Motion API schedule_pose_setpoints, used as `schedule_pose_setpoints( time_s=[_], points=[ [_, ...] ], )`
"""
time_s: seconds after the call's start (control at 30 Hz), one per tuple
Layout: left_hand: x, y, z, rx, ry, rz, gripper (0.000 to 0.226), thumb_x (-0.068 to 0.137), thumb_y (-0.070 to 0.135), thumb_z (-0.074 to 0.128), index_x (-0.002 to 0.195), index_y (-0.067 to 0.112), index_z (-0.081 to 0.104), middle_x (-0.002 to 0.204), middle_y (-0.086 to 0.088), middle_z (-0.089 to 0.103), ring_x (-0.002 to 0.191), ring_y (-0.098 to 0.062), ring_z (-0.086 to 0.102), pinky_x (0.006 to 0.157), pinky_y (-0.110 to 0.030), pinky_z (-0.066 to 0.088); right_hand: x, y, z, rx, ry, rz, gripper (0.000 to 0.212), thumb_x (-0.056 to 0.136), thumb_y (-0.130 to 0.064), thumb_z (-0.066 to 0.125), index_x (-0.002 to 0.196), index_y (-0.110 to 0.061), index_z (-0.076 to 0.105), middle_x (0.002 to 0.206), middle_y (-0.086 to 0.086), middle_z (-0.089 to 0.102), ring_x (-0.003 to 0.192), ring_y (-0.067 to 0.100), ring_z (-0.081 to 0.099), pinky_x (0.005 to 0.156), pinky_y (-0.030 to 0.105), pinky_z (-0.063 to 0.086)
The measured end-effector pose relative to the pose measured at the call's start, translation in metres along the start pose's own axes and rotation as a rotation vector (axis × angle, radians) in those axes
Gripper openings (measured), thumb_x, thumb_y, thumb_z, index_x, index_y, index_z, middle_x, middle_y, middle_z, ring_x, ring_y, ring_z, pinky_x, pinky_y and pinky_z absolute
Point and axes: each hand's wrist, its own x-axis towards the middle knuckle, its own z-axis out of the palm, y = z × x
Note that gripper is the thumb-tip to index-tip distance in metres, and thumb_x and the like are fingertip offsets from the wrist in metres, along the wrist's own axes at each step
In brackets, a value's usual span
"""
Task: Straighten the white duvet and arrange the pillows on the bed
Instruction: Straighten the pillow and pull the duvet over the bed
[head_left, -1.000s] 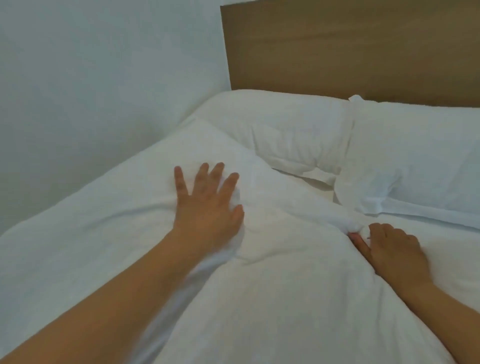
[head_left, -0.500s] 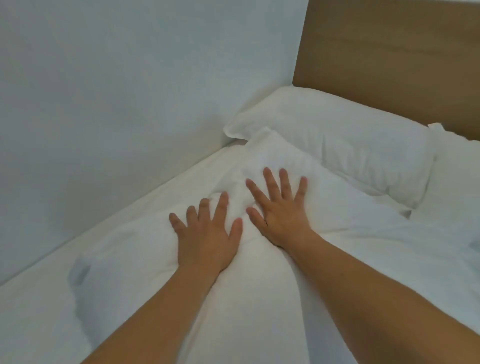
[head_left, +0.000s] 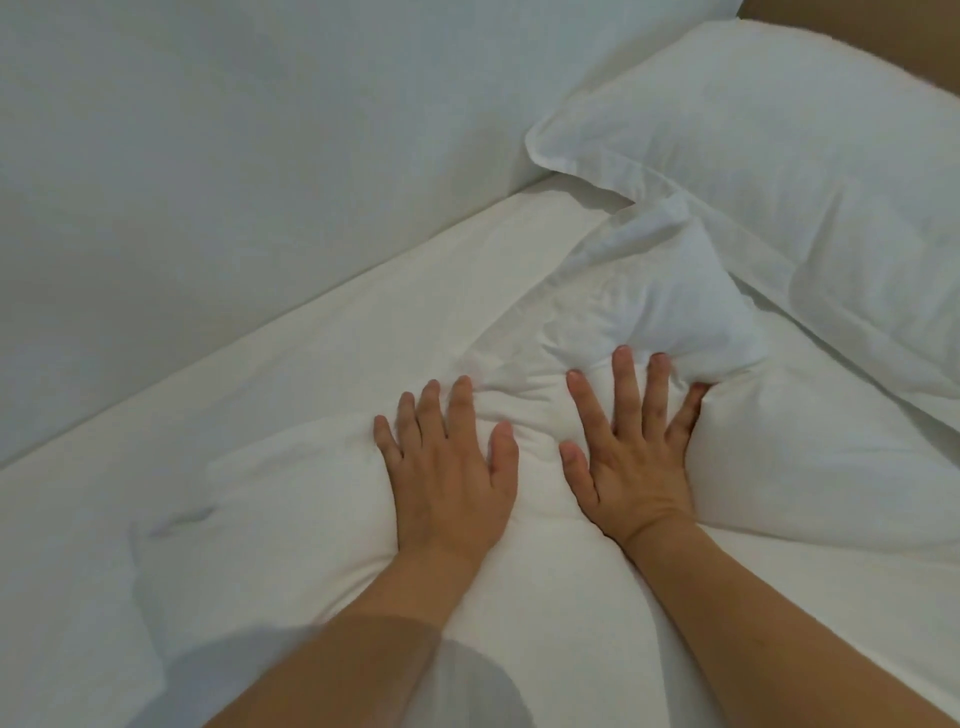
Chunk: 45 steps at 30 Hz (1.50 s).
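Moved since the earlier frame: both hands now further up the duvet (head_left: 571, 597), closer to its bunched corner (head_left: 660, 291). Left hand (head_left: 452, 483) and right hand (head_left: 631, 457): flat, fingers spread, pressing. Corner lies just beyond the right fingertips (head_left: 622, 358), pointing toward the pillow (head_left: 779, 156); right hand nearer.
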Motion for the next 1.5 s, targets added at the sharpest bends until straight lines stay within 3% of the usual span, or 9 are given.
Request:
schedule_pose_setpoints(
  time_s=[0.37,0.83,0.93,1.0,1.1,1.3,1.37,1.43,1.5],
  points=[
    [0.016,0.020,0.025,-0.176,0.261,-0.023,0.053,0.088,0.039,0.035,0.123,0.006,0.057,0.121,-0.011,0.057,0.111,-0.034,0.052,0.105,-0.053,0.030,0.015,0.010,0.016,0.225,0.110,-0.014,0.064,0.088,-0.048,0.033,0.149,-0.032,0.023,0.157,0.015,0.011,0.145,0.043,0.003,0.109,0.070,0.000],
    [0.030,0.030,0.009,0.065,0.158,-0.024,0.054,0.090,0.044,0.033,0.129,0.012,0.054,0.124,-0.009,0.057,0.115,-0.031,0.051,0.107,-0.050,0.030,0.030,0.013,0.042,0.326,0.197,-0.021,0.059,0.092,-0.043,0.031,0.149,-0.027,0.029,0.158,0.016,0.013,0.145,0.043,0.004,0.112,0.067,-0.003],
    [-0.005,0.041,-0.040,0.290,0.130,-0.024,0.060,0.090,0.047,0.030,0.143,0.021,0.041,0.149,-0.009,0.039,0.141,-0.032,0.027,0.116,-0.060,0.004,0.029,0.011,0.035,0.356,0.176,-0.011,0.060,0.093,-0.042,0.029,0.151,-0.027,0.024,0.159,0.017,0.011,0.145,0.042,0.002,0.112,0.066,-0.004],
    [-0.045,0.035,-0.070,0.447,0.107,-0.109,0.063,0.089,0.053,0.022,0.149,0.033,0.026,0.161,-0.006,0.015,0.148,-0.034,0.001,0.109,-0.070,-0.012,0.028,0.013,0.027,0.361,0.133,0.004,0.060,0.094,-0.042,0.027,0.152,-0.027,0.022,0.160,0.016,0.008,0.146,0.041,0.000,0.112,0.065,-0.004],
    [-0.102,0.004,-0.063,0.434,0.081,-0.304,0.065,0.089,0.061,0.009,0.150,0.045,-0.006,0.162,0.003,-0.012,0.146,-0.031,-0.020,0.099,-0.081,-0.007,0.029,0.011,0.020,0.324,0.107,-0.007,0.062,0.094,-0.043,0.024,0.154,-0.028,0.016,0.162,0.011,0.003,0.147,0.038,-0.003,0.113,0.060,-0.009],
    [-0.096,-0.014,-0.006,0.268,0.022,-0.365,0.067,0.088,0.066,0.009,0.148,0.047,-0.015,0.160,0.007,-0.019,0.143,-0.026,-0.030,0.094,-0.081,-0.010,0.029,0.017,0.006,0.322,-0.012,-0.020,0.062,0.095,-0.051,0.016,0.154,-0.032,0.010,0.163,0.000,0.000,0.148,0.026,-0.009,0.110,0.045,-0.024],
    [-0.095,-0.020,-0.006,0.188,0.007,-0.337,0.066,0.088,0.068,0.012,0.145,0.052,-0.016,0.159,0.011,-0.021,0.143,-0.022,-0.031,0.095,-0.078,-0.015,0.031,0.018,-0.004,0.438,-0.145,-0.002,0.057,0.098,-0.047,0.023,0.153,-0.032,0.014,0.162,-0.001,0.002,0.149,0.024,-0.006,0.114,0.050,-0.014],
    [-0.087,-0.028,-0.021,-0.011,-0.112,-0.397,0.066,0.088,0.070,0.022,0.145,0.056,-0.009,0.159,0.015,-0.019,0.144,-0.017,-0.027,0.099,-0.075,-0.016,0.017,0.025,-0.040,0.869,-0.341,0.172,0.052,0.096,-0.044,0.037,0.145,-0.028,0.034,0.157,0.001,0.021,0.146,0.027,0.015,0.118,0.049,0.017],
    [-0.098,-0.018,-0.059,-0.190,-0.209,-0.408,0.070,0.086,0.072,0.031,0.148,0.052,0.006,0.161,0.013,-0.014,0.146,-0.017,-0.022,0.106,-0.069,-0.015,-0.028,0.038,-0.091,1.373,-0.402,0.336,0.034,0.092,-0.045,0.047,0.120,-0.026,0.053,0.132,-0.002,0.048,0.126,0.021,0.047,0.091,0.028,0.048]
  ],
)
